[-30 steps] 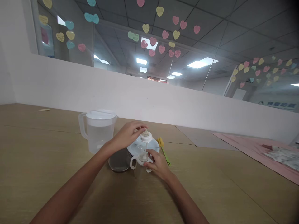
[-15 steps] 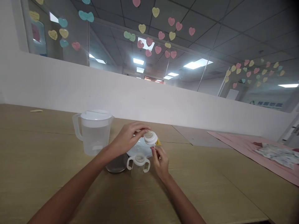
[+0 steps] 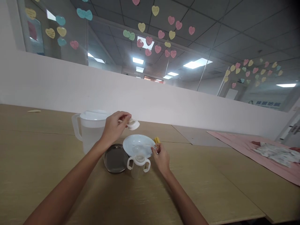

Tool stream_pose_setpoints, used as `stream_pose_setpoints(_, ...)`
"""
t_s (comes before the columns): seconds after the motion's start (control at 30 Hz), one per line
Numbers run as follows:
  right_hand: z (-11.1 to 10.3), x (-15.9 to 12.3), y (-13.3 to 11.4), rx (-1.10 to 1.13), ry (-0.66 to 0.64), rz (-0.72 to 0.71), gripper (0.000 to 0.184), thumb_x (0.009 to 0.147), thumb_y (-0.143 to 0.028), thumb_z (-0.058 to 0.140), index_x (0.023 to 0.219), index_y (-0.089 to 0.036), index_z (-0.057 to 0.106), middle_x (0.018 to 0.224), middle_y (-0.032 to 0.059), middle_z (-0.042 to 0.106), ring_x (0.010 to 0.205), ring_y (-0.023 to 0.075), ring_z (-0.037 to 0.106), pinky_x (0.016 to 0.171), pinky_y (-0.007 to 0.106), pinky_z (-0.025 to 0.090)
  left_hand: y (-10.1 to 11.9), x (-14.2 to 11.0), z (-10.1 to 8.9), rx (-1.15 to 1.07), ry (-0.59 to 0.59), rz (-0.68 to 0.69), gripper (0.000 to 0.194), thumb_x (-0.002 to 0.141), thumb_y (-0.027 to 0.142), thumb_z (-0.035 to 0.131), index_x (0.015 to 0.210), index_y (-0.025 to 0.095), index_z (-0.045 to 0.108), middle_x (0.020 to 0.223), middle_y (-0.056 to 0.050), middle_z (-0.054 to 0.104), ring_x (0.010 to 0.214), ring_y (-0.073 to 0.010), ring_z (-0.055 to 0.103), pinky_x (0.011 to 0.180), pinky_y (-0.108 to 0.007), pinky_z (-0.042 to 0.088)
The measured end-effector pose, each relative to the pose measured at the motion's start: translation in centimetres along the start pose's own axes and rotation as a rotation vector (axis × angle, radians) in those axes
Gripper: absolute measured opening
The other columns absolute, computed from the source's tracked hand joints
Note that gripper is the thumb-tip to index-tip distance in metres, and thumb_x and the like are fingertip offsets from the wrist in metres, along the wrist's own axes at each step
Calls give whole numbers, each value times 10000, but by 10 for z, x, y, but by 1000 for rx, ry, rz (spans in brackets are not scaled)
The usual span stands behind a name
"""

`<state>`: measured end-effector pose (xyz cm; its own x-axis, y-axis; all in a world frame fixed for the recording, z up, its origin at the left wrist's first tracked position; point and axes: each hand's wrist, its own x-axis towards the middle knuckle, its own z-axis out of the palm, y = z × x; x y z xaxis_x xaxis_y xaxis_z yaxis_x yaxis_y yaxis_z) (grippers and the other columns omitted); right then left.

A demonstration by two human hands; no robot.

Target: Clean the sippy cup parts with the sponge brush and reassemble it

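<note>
My left hand (image 3: 117, 125), raised in front of the pitcher, pinches a baby bottle's teat with its white collar (image 3: 133, 124). Low over the right side of a pale blue bowl (image 3: 131, 142), my right hand (image 3: 161, 157) has its thumb and fingers pinched together. A thin, pale, straw-like piece (image 3: 150, 146) reaches left from those fingertips across the bowl. In front of the bowl stands a clear baby bottle (image 3: 138, 170) with two white handles, its mouth uncovered. A yellow object (image 3: 157, 140) shows just behind my right fingertips, partly hidden.
A lidded translucent pitcher (image 3: 87, 134) stands behind my left forearm. Left of the bottle lies a dark metal tray (image 3: 114, 161). To the right, a patterned cloth item (image 3: 274, 153) rests on a pink cloth (image 3: 234, 140). A white wall (image 3: 70, 84) borders the table's back.
My left hand has carried the teat and collar up and to the left, away from my right hand. More of the bowl and tray now shows. My right hand has hardly moved.
</note>
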<state>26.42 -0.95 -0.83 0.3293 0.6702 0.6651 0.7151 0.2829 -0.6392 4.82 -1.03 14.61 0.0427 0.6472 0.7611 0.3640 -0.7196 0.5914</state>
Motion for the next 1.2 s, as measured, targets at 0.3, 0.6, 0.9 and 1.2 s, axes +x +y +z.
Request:
stream_pose_setpoints(0.3, 5, 7, 13, 182, -24, 16, 213, 727, -380, 550, 687, -172, 552, 631, 28, 569, 583, 153, 513, 558, 260, 404, -4, -5, 14, 138, -135, 78, 256, 806, 356, 467, 830, 171, 641, 817, -39, 633, 742, -145, 582, 664, -254, 491)
stream_pose_setpoints(0.6, 10, 8, 20, 264, -57, 35, 269, 747, -263, 500, 916, -115, 649, 907, 107, 572, 669, 147, 545, 611, 272, 466, -5, -10, 20, 203, -209, 109, 250, 815, 336, 448, 821, 172, 637, 811, -46, 635, 756, -152, 575, 663, -262, 470)
stream_pose_setpoints(0.9, 19, 1, 18, 45, -218, -186, 305, 770, -228, 481, 1031, -155, 621, 844, 76, 596, 770, 188, 544, 741, 343, 452, -12, -11, 25, 246, -312, 87, 270, 809, 335, 436, 867, 172, 643, 869, -51, 651, 800, -174, 592, 711, -288, 472)
stream_pose_setpoints(1.2, -5, 3, -2, 105, -86, -187, 300, 862, -326, 385, 807, -166, 632, 809, 76, 636, 812, 202, 548, 776, 348, 416, -6, -29, 44, 190, -478, 106, 261, 834, 282, 414, 945, 188, 630, 959, -49, 646, 882, -169, 580, 757, -279, 468)
